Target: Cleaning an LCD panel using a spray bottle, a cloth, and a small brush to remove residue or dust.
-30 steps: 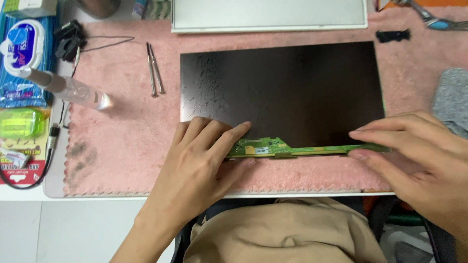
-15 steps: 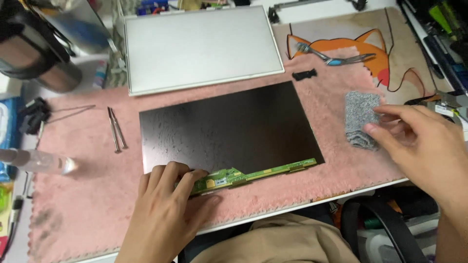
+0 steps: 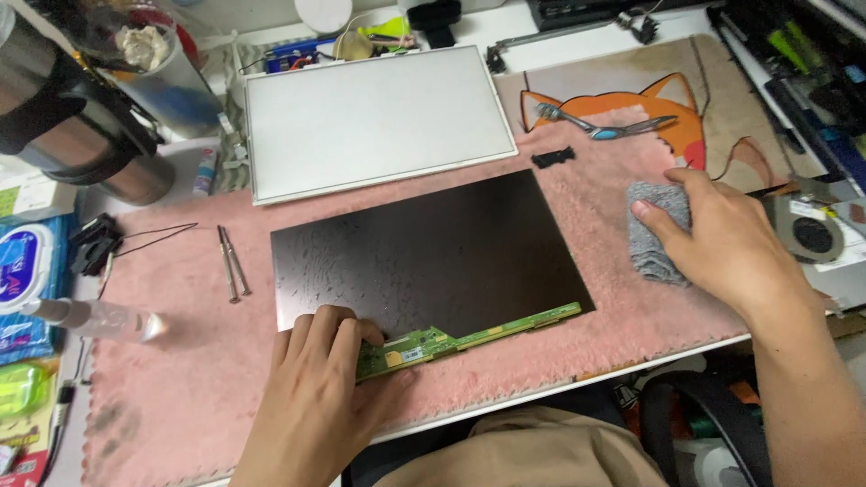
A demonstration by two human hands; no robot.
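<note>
1. Hands first: left hand (image 3: 329, 379) is flat, fingers spread, pressing on the lower left corner of the dark display panel (image 3: 424, 257) right where the green circuit strip (image 3: 469, 338) runs along its bottom edge. It holds nothing, just pins things down.
2. Big change is the right hand (image 3: 722, 243). A second ago it was down on the right end of that green strip; now it has swung over to the right of the frame and sits on the grey cloth (image 3: 657, 230), fingers curled around its edge. Can't say for sure it's lifted yet, looks more like touching and gathering.
3. So only one hand is keeping the panel steady now, and the strip's right end lies free on the pink mat (image 3: 180, 379).
4. Panel itself hasn't shifted on the mat as far as I can tell; it's mid-frame, with the pale backlight sheet (image 3: 374, 122) above it, apart.
5. Other bits: two thin metal tools (image 3: 233, 263) left of the panel, a small clear bottle (image 3: 95, 317) at the left edge, a fan (image 3: 812, 236) just right of the cloth on the worktop.
</note>
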